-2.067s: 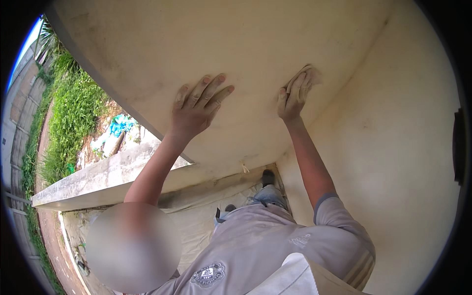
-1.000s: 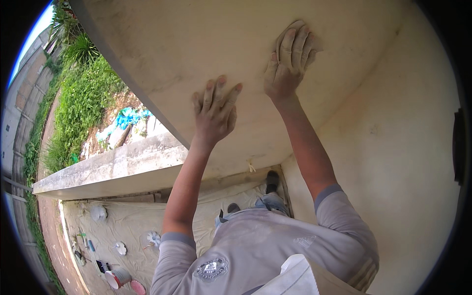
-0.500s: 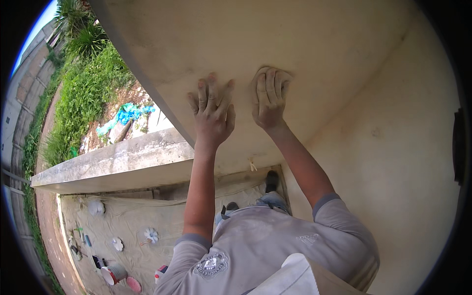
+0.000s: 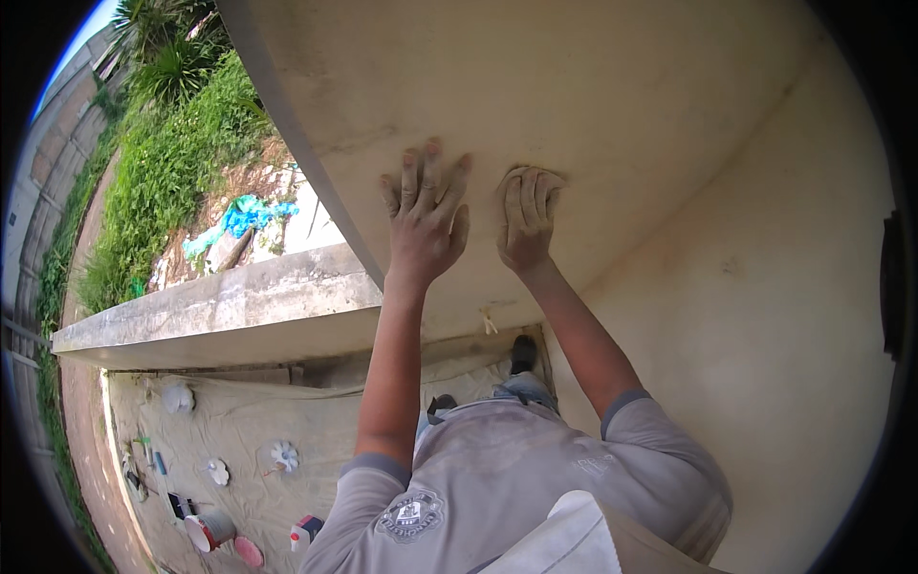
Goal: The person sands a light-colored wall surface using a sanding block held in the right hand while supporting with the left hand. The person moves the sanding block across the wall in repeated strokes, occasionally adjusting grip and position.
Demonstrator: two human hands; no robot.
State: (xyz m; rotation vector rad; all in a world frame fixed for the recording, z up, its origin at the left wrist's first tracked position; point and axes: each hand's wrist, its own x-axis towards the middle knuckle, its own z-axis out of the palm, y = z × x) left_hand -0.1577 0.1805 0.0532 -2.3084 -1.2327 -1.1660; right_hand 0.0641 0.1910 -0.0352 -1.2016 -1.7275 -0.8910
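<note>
At far left, green plants (image 4: 177,139) grow beside a path (image 4: 81,411); below and to their right, a red-and-white bucket (image 4: 211,527) lies on its side on a wrinkled cloth (image 4: 325,426), next to a round pink object (image 4: 249,552). Crumpled blue sheeting (image 4: 246,216) lies beyond a weathered ledge (image 4: 225,304). At centre, the left hand (image 4: 426,230), palm toward a smooth pale panel (image 4: 535,77), has its fingers extended and spread, grasping nothing. Just right of it, the right hand (image 4: 526,222), dusty, has its fingers drawn together over a thin pad (image 4: 556,179), holding it against the panel; the pad's edge shows beyond the fingertips, the remainder being hidden. At far right stands an adjoining pale wall (image 4: 765,354).
</note>
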